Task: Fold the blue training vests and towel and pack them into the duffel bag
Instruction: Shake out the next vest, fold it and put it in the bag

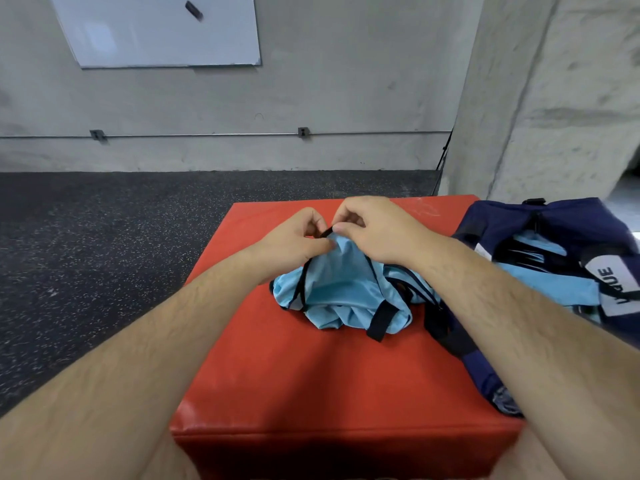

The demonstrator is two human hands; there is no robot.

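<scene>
— Concrete wall [346, 81] is seen well beyond the fingers [313, 218], with a whiteboard [156, 29] hung on it up to their left and a thin conduit [207, 135] run along it lower down. What is found beneath them?
— A red padded surface [311, 375] is spread under them, and dark speckled floor [104, 237] is seen to their left.
— How are the fingers held?
— On both the left hand [294, 240] and the right hand [374, 230] they are curled, and the black trim [327, 232] at the top of a light blue vest [339, 289] is pinched between them and the thumbs. The rest of the vest is left crumpled on the surface just below them.
— And the duffel bag [554, 230]?
— It is laid open to their right, at the surface's edge, with folded blue cloth [550, 284] seen inside.
</scene>
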